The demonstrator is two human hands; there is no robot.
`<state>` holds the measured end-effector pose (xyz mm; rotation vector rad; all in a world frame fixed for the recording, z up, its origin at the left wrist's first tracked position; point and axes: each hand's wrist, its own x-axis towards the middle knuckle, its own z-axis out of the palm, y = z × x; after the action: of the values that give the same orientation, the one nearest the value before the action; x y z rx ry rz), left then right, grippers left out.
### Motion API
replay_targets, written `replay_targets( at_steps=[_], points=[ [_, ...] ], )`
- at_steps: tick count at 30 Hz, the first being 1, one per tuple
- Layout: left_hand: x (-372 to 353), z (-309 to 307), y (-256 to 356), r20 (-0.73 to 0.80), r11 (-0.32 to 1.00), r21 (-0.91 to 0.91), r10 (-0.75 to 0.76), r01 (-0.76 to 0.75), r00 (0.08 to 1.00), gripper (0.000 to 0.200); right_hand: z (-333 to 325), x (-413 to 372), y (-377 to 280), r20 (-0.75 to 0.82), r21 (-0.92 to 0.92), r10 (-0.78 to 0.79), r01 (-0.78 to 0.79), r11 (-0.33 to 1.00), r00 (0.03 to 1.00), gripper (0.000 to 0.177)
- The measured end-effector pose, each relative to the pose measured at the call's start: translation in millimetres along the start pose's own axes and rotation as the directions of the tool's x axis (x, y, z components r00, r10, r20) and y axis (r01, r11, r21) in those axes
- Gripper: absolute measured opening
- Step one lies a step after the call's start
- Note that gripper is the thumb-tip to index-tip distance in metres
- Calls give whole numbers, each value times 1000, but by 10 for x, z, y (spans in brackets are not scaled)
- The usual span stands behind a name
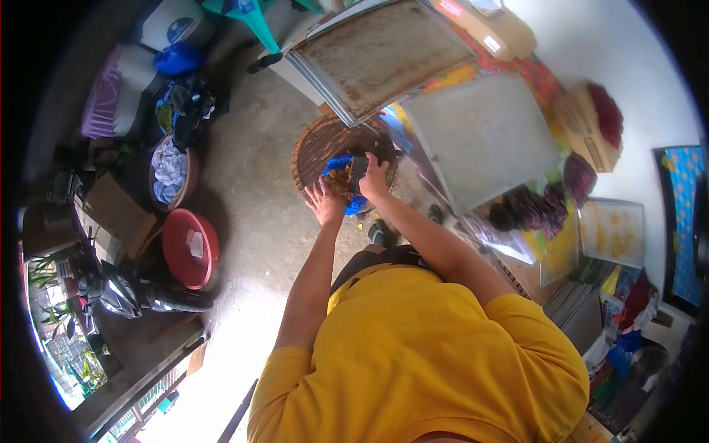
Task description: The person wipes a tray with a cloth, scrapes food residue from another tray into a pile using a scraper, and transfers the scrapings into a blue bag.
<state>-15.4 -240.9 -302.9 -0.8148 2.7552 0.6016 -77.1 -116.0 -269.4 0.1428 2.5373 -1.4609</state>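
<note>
A round woven basket [311,142] stands on the floor in front of me. Inside it lies a blue plastic bag [355,204] with yellowish-brown pieces [339,179] in and around it. My left hand [325,202] rests at the near left rim, fingers spread against the bag and the pieces. Over the bag, my right hand [374,177] grips a dark, flat piece [358,170] whose exact kind I cannot make out. Part of the bag is hidden behind that piece and my hands.
To the right, a brown-stained tray [384,55] and a pale flat panel [480,140] lie on a colourful cloth. On the left are a red basin [190,249] and a tub of pale cloth [169,171]. A green plastic stool [255,22] stands at the back.
</note>
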Motion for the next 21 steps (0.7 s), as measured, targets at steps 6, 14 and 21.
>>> replay_targets(
  at_steps=[6, 14, 21],
  points=[
    [-12, 25, 162, -75, 987, -123, 94, -103, 993, 70, 18, -17, 83, 1, -40, -18, 18, 999, 1000, 67],
    [177, 11, 81, -64, 999, 8, 41, -41, 997, 68, -77, -20, 130, -39, -33, -239, 238, 971, 970, 60],
    [223, -37, 225, -118, 978, -175, 94, -113, 989, 57, -189, -134, -98, 15, 52, -112, 111, 992, 994, 69]
  ],
)
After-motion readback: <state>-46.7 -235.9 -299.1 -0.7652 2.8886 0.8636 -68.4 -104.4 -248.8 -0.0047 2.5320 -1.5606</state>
